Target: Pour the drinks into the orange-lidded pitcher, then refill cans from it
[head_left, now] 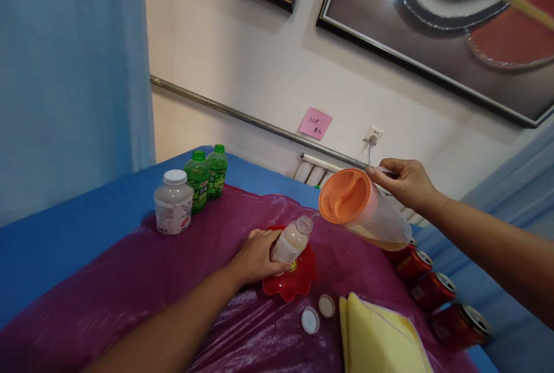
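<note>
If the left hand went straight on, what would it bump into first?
Past the bottle it's holding, the left hand would probably meet the orange lid of the tilted pitcher. I can't tell exactly how near or far that is.

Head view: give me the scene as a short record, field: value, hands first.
left hand: around open bottle, tilted
right hand: holds pitcher, tipped, orange lid toward bottle mouth
pitcher contents: pale liquid
below bottle: red dish
loose: two white caps, beside yellow cloth
left side: white-capped jar, two green bottles
right side: four red cans
surface: purple sheet over blue
</note>
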`<action>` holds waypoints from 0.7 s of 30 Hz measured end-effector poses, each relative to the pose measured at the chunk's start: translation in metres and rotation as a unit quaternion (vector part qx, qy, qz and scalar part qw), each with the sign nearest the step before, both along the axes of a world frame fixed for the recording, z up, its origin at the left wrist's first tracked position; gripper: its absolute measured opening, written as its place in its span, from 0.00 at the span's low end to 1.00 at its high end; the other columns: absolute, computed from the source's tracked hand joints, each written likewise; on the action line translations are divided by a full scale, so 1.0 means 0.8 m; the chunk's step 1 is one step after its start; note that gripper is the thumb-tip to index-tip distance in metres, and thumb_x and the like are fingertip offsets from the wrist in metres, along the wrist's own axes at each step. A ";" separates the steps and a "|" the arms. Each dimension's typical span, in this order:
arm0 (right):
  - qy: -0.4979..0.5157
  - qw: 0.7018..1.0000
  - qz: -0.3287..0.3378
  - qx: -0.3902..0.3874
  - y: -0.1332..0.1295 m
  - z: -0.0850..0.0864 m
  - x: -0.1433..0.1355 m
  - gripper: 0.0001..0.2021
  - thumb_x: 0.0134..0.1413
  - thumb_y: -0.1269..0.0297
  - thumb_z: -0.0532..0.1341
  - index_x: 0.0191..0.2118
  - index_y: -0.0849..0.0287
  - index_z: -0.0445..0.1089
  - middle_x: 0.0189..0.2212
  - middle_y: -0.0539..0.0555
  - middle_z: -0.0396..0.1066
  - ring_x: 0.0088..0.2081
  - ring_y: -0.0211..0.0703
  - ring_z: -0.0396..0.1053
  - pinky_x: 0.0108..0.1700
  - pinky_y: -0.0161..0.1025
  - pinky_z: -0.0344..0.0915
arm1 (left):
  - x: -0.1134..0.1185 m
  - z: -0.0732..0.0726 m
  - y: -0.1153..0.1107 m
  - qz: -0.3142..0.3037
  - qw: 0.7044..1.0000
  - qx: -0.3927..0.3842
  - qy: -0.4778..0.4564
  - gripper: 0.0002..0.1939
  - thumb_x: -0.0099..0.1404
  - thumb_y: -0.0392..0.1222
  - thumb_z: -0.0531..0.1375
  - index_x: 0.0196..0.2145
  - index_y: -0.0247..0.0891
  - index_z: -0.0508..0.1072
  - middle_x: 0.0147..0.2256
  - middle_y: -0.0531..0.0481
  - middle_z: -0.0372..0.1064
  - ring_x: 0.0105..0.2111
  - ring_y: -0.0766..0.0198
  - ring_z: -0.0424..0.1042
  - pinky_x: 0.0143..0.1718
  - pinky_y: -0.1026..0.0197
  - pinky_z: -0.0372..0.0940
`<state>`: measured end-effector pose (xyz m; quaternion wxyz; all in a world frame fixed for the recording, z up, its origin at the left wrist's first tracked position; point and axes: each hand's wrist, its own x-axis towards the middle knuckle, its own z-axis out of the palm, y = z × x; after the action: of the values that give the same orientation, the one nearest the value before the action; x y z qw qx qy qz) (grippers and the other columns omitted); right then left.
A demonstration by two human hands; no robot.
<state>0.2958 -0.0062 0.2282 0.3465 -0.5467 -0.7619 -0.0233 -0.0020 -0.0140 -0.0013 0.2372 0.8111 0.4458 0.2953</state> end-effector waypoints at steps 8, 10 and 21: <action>0.008 1.000 -0.003 0.005 -0.001 0.001 0.000 0.27 0.50 0.43 0.63 0.17 0.54 0.51 0.17 0.45 0.45 0.22 0.34 0.45 0.24 0.37 0.42 | 0.000 -0.004 0.002 -0.002 1.000 0.003 -0.005 0.33 0.51 0.56 0.71 0.53 0.44 0.75 0.49 0.46 0.78 0.49 0.46 0.74 0.55 0.49 0.58; 0.010 1.000 -0.001 0.004 -0.001 0.001 -0.001 0.27 0.50 0.43 0.63 0.17 0.54 0.51 0.17 0.45 0.45 0.22 0.34 0.45 0.24 0.37 0.42 | 0.000 -0.004 0.002 -0.002 1.000 0.002 -0.005 0.33 0.51 0.56 0.71 0.53 0.43 0.75 0.49 0.46 0.78 0.49 0.46 0.74 0.55 0.49 0.58; 0.001 1.000 0.000 0.002 -0.002 0.000 0.000 0.27 0.51 0.42 0.63 0.17 0.54 0.51 0.17 0.45 0.44 0.22 0.34 0.45 0.23 0.37 0.42 | 0.000 -0.002 0.000 -0.004 1.000 0.002 -0.003 0.33 0.52 0.57 0.71 0.54 0.44 0.74 0.49 0.48 0.78 0.49 0.47 0.74 0.55 0.49 0.58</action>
<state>0.2957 -0.0079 0.2281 0.3481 -0.5460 -0.7617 -0.0240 -0.0019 -0.0142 -0.0026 0.2375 0.8125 0.4415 0.2976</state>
